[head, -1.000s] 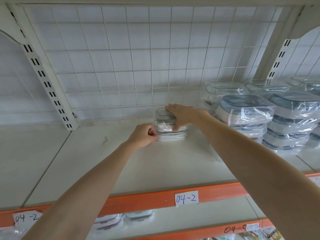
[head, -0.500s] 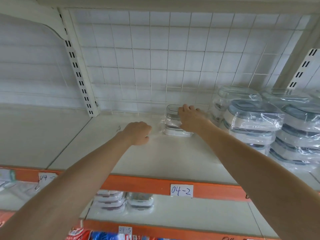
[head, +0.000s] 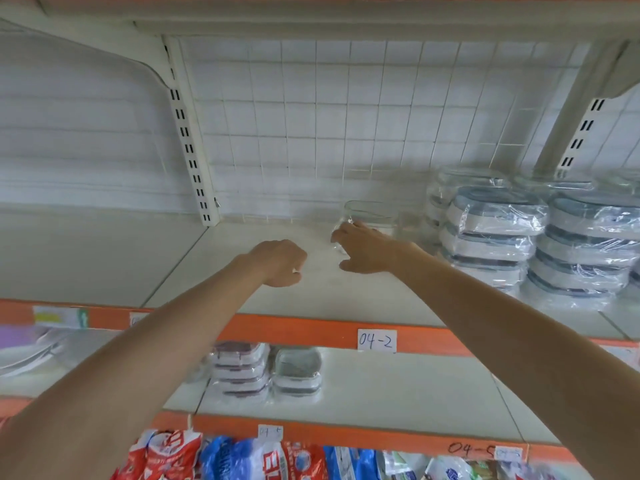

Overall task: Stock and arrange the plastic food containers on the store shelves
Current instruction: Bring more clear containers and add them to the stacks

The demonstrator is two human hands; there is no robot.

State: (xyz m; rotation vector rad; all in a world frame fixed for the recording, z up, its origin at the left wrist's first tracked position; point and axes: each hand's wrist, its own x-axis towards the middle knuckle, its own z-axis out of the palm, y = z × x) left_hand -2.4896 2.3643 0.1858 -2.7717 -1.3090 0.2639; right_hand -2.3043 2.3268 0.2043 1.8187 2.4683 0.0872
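We see both of our bare arms stretched over the upper shelf (head: pixel 346 299). Our right hand (head: pixel 367 249) has its fingers spread wide, fingertips touching the plastic wrap of one small clear food container (head: pixel 372 216) that stands at the back edge of the shelf, against the wire grid panel (head: pixel 311 133). The picture is blurred there, so we cannot tell what, if anything, is inside it or whether the hand truly holds it; the grip looks loose and open. Our left hand (head: pixel 278 263) is curled into a closed fist just above the shelf, beside the right hand, apart from the container and with nothing visible in it.

Toward the right end of the same shelf we count at least four stacks of wrapped containers (head: pixel 540 237) with grey lids, three or four high, more cut off by the frame. A paper label (head: pixel 376 340) reading 04-2 sits on the orange front edge.

On the lower shelf (head: pixel 398 393) we count two groups: a stack of dark-lidded boxes (head: pixel 239 367) four high, and just beside it a lower grey-lidded pair (head: pixel 297 372). Below hang red and blue bags (head: pixel 242 459).
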